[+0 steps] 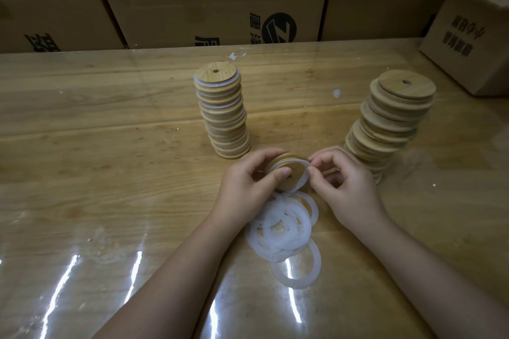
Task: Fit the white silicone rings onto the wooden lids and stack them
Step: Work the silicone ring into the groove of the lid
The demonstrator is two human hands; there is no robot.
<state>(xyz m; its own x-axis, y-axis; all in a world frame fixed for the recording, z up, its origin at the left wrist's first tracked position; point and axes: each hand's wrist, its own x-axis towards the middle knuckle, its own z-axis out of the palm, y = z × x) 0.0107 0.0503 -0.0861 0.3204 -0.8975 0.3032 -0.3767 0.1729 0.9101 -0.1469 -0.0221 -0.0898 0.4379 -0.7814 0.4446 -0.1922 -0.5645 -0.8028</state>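
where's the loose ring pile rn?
Head view, near centre: the loose ring pile lies on the table between the two forearms, just below the left hand gripping a lid and the right hand pinching its ring.

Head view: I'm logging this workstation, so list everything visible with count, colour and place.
ringed lid stack: one, tan with white rings, table centre, behind hands
bare lid stack: one, tan, leaning, table right
held lid: one, tan, between both hands
ring being fitted: one, white, partly around the held lid
loose rings: several, white, piled between the wrists
table: one, light wood
cardboard boxes: several, brown, behind table and at far right
left hand: one, grips held lid
right hand: one, pinches ring being fitted
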